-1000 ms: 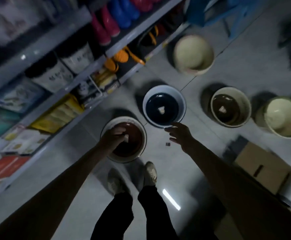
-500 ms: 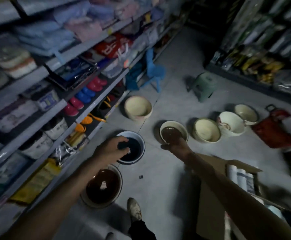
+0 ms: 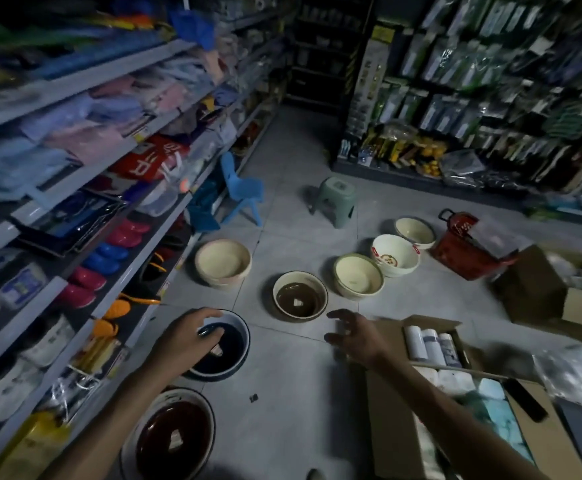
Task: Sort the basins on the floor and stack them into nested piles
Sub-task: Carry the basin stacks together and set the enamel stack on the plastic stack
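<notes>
Several basins stand on the grey tiled floor. My left hand (image 3: 185, 337) grips the left rim of a dark blue basin (image 3: 229, 355), thumb and fingers curled over the edge. Nearer me sits a dark brown basin (image 3: 175, 434). My right hand (image 3: 355, 336) hovers open with spread fingers, just right of a cream basin with a brown inside (image 3: 300, 299), touching nothing. Beyond it stand a plain cream basin (image 3: 359, 277), a white patterned basin (image 3: 395, 254) and a further cream basin (image 3: 415, 232). A large beige basin (image 3: 222, 263) sits by the shelves.
Stocked shelves (image 3: 75, 209) run along the left, more racks at the back right. A blue child's chair (image 3: 244, 192), a green stool (image 3: 338, 199) and a red basket (image 3: 462, 244) stand beyond the basins. Open cardboard boxes (image 3: 386, 427) (image 3: 539, 289) lie at right.
The view has lifted from straight down to along the aisle. My left hand left the dark brown basin and took the blue basin's rim. My right hand moved right, toward the brown-inside basin.
</notes>
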